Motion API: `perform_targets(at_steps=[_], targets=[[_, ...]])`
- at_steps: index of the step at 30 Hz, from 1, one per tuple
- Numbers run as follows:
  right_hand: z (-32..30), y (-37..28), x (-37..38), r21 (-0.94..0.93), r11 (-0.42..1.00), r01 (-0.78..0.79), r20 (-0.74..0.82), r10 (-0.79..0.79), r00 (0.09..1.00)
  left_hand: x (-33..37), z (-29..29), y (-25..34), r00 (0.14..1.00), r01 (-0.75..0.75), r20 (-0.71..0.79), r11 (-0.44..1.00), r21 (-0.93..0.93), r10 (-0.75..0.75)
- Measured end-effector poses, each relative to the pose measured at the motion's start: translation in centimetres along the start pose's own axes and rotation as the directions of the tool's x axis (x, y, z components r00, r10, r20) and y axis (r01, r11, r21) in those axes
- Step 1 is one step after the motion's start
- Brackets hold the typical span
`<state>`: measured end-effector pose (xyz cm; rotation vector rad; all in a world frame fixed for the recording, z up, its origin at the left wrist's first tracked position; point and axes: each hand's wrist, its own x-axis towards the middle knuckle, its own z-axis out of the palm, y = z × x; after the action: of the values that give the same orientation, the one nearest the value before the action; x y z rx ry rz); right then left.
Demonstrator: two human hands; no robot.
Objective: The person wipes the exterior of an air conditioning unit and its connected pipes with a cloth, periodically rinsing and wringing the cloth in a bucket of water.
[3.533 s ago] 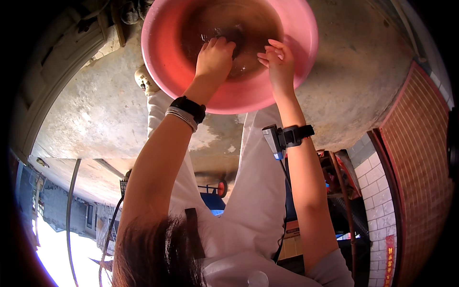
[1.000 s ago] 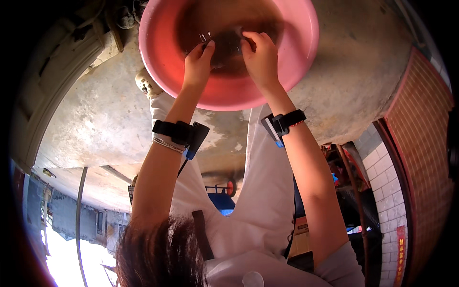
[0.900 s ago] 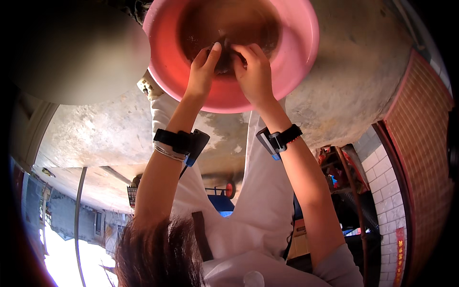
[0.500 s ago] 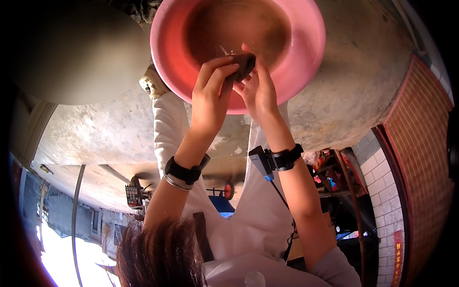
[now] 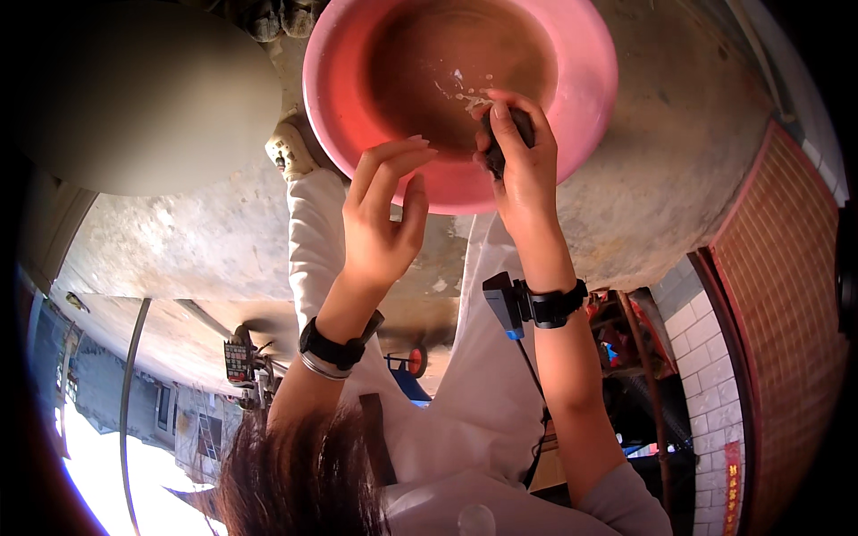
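A wide pink basin (image 5: pixel 592 98) holds murky brown water (image 5: pixel 447 58), with a few splashes or bubbles on its surface. Over the basin's near right side, my right hand (image 5: pixel 534 183) is closed around a dark, bunched-up cloth (image 5: pixel 520 127); the fingers hide part of it. My left hand (image 5: pixel 382 228) holds nothing. Its fingers are apart and slightly curled, reaching over the near left rim of the basin. The two hands do not touch.
A large round pale surface (image 5: pixel 152 107) fills the upper left. My shoe (image 5: pixel 288 150) stands on the concrete floor (image 5: pixel 188 232) beside the basin. Black straps with small devices circle both wrists. A brick-patterned red panel (image 5: pixel 786 241) rises at the right.
Both hands were together on the cloth; now the left has let go and moved left and down. The right has shifted right with the cloth. The basin appears slightly farther right in view.
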<state>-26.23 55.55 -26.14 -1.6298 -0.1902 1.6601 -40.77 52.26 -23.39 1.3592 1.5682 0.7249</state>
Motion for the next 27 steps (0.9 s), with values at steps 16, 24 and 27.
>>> perform_targets(at_steps=[16,24,27], targets=[[0.9,-2.6,-1.5,0.113,0.994,0.007,-0.154,0.010,0.988,-3.3,0.4,-2.0,0.983,0.153,-0.097,0.988,-0.026,-0.155],[0.6,-2.5,-1.6,0.178,0.984,0.031,-0.124,-0.009,0.992,-5.5,0.5,-2.7,0.965,0.242,-0.091,0.969,-0.045,-0.246],[0.8,-2.6,-1.8,0.180,0.982,0.052,-0.125,-0.029,0.992,-6.0,0.7,-3.1,0.962,0.255,-0.086,0.965,-0.066,-0.260]])
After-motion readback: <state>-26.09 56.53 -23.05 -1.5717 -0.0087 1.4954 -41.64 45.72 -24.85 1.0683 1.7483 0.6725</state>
